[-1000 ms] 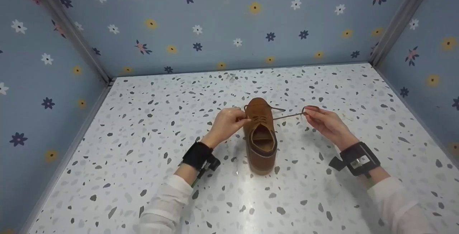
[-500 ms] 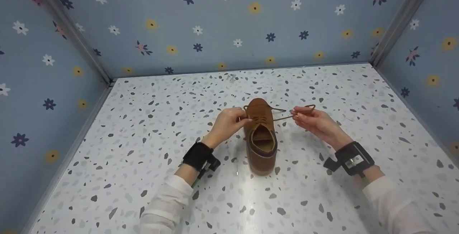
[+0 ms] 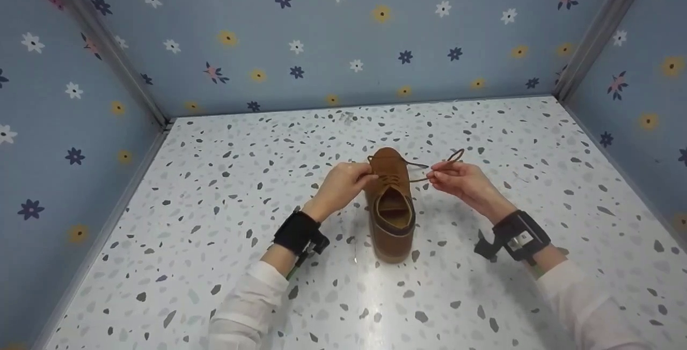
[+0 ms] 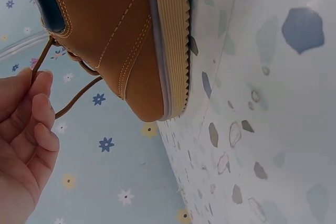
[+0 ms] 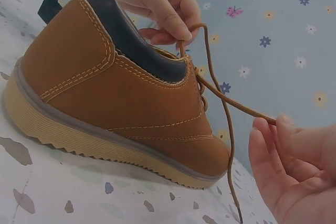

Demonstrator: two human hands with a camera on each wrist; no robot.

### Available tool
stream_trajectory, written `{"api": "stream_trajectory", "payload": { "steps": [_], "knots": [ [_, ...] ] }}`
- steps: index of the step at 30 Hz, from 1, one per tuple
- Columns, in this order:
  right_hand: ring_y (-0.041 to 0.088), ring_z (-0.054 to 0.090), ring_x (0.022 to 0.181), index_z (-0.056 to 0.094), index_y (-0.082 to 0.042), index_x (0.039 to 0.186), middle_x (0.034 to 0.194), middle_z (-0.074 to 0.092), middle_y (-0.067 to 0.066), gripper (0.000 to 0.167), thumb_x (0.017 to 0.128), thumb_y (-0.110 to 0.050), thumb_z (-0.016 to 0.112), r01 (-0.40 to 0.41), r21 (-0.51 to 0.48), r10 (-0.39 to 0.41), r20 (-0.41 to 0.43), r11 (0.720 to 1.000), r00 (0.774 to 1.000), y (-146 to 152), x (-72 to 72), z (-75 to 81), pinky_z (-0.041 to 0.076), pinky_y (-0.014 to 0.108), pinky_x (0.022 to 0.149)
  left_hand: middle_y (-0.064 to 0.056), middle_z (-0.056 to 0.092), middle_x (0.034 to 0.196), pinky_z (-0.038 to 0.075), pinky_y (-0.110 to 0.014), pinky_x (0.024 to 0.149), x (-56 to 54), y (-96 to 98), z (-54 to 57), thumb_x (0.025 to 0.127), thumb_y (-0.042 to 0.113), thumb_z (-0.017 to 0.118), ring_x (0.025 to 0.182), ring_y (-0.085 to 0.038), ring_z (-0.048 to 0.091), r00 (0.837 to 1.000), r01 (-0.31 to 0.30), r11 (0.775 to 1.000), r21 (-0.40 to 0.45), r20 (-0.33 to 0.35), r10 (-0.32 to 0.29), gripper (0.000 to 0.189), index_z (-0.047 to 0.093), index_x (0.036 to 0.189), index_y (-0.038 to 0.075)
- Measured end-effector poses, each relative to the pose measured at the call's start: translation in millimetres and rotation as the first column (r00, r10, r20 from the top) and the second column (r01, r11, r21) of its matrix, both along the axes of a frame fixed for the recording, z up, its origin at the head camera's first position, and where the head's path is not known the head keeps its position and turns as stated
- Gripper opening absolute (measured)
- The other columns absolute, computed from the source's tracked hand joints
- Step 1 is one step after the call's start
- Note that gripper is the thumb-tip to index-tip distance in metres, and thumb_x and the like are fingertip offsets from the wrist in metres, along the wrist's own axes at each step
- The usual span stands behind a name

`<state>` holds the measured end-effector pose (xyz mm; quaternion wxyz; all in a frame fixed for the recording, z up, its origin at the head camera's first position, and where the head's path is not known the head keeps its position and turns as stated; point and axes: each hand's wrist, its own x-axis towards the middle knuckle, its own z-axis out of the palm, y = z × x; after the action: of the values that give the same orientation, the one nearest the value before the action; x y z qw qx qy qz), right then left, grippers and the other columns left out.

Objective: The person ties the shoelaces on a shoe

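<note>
A brown shoe with a dark padded collar stands upright, its toe pointing away from me. At its left side my left hand pinches one end of the brown shoelace, close to the eyelets. That lace end loops out of the fingers and hangs past the toe in the right wrist view. To the right of the shoe, my right hand pinches the other lace end between thumb and fingers. A loop of it sticks up beyond the fingertips.
The shoe stands on a white speckled surface. Blue flower-patterned panels rise at the back and on both sides. Each wrist wears a black strap with a small camera.
My right hand has moved left toward the shoe, and the lace between them has shortened and slackened. The lace loop above its fingers now stands higher. The left hand stays at the eyelets.
</note>
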<state>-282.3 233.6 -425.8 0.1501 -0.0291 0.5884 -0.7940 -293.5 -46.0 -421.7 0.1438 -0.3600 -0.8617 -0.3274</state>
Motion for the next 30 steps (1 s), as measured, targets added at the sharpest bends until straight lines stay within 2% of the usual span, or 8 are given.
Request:
{"api": "stream_trajectory", "payload": {
  "steps": [8, 12, 15, 19, 25, 30],
  "knots": [
    [0.016, 0.057, 0.084, 0.046, 0.014, 0.114, 0.093, 0.058, 0.008, 0.030, 0.090, 0.000, 0.054, 0.053, 0.194, -0.040, -0.072, 0.980, 0.997, -7.8, -0.6, 6.8, 0.046, 0.029, 0.078, 0.003, 0.051, 0.065, 0.040, -0.026, 0.051, 4.4, 5.4, 12.2, 0.093, 0.013, 0.052, 0.056, -0.012, 0.049, 0.999, -0.052, 0.981, -0.185, 0.007, 0.054, 0.014, 0.055, 0.080, 0.009],
    [0.014, 0.056, 0.079, 0.043, 0.016, 0.119, 0.090, 0.059, 0.006, 0.036, 0.089, 0.000, 0.056, 0.075, 0.172, -0.064, -0.070, 0.982, 0.995, -10.7, -2.5, 9.6, 0.046, 0.028, 0.077, 0.001, 0.049, 0.063, 0.041, -0.028, 0.049, 5.8, 7.0, 15.4, 0.093, 0.013, 0.048, 0.055, -0.015, 0.050, 0.997, -0.077, 0.957, -0.280, -0.005, 0.079, 0.015, 0.053, 0.080, 0.009],
    [0.012, 0.057, 0.073, 0.040, 0.015, 0.120, 0.085, 0.060, 0.005, 0.039, 0.088, 0.001, 0.057, 0.113, 0.153, -0.105, -0.057, 0.982, 0.993, -14.1, -4.7, 13.1, 0.046, 0.027, 0.076, -0.001, 0.048, 0.061, 0.043, -0.031, 0.048, 6.7, 8.6, 18.9, 0.094, 0.013, 0.044, 0.057, -0.019, 0.053, 0.995, -0.094, 0.924, -0.372, -0.002, 0.101, 0.015, 0.051, 0.081, 0.008],
    [0.013, 0.058, 0.072, 0.042, 0.012, 0.116, 0.082, 0.061, 0.005, 0.036, 0.086, 0.000, 0.059, 0.176, 0.158, -0.168, -0.062, 0.972, 0.984, -20.1, -7.8, 18.0, 0.047, 0.027, 0.075, -0.003, 0.049, 0.062, 0.044, -0.033, 0.051, 7.4, 10.8, 22.9, 0.094, 0.016, 0.041, 0.059, -0.021, 0.055, 0.992, -0.108, 0.882, -0.459, 0.014, 0.128, 0.017, 0.052, 0.083, 0.008],
    [0.018, 0.059, 0.075, 0.047, 0.012, 0.112, 0.082, 0.064, 0.006, 0.032, 0.086, 0.000, 0.060, 0.235, 0.108, -0.224, -0.103, 0.966, 0.969, -30.1, -11.6, 23.5, 0.047, 0.029, 0.075, -0.002, 0.047, 0.061, 0.043, -0.032, 0.051, 8.1, 11.7, 23.2, 0.094, 0.018, 0.041, 0.056, -0.019, 0.051, 0.990, -0.114, 0.856, -0.505, 0.013, 0.140, 0.021, 0.053, 0.081, 0.008],
    [0.018, 0.057, 0.079, 0.049, 0.011, 0.116, 0.085, 0.064, 0.006, 0.036, 0.086, -0.005, 0.061, 0.259, 0.125, -0.241, -0.142, 0.958, 0.960, -40.1, -14.9, 29.4, 0.046, 0.032, 0.076, 0.000, 0.045, 0.059, 0.042, -0.031, 0.050, 7.5, 11.9, 22.4, 0.093, 0.020, 0.041, 0.055, -0.018, 0.049, 0.990, -0.110, 0.844, -0.524, 0.020, 0.141, 0.022, 0.052, 0.077, 0.010]
  ]
}}
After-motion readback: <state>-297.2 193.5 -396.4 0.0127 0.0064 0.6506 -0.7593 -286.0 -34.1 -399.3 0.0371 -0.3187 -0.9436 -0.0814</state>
